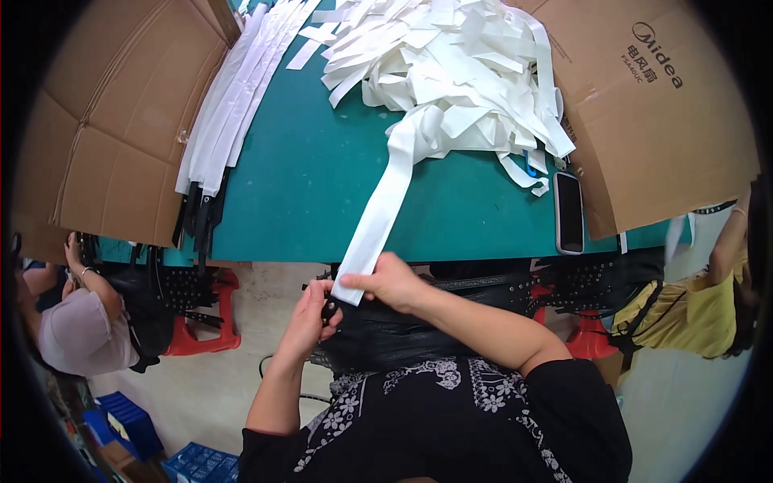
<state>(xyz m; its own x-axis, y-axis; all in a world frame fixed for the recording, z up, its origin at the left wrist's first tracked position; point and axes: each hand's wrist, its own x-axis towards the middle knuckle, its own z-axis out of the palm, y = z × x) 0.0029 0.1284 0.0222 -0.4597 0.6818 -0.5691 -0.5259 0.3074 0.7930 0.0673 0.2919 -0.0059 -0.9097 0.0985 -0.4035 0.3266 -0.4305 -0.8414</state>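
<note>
A long white strip point(378, 213), paper or thin fabric, runs from the loose pile point(459, 80) down past the near edge of the table. My right hand point(390, 283) grips its lower end, thumb lying on top. Just left of that end, the fingers of my left hand point(302, 324) are curled around a small black piece point(328, 309); it looks like a strap end, but most of it is hidden. Below both hands, black straps point(386, 338) lie across my lap, some with rows of metal eyelets.
The green table point(314, 185) bears a bundle of white-sleeved black straps point(233, 105) at left and a phone point(569, 213) at right. Cardboard sheets point(668, 137) stand on both sides. One person point(84, 322) sits at left, another point(684, 314) at right. Blue crates point(201, 463) stand lower left.
</note>
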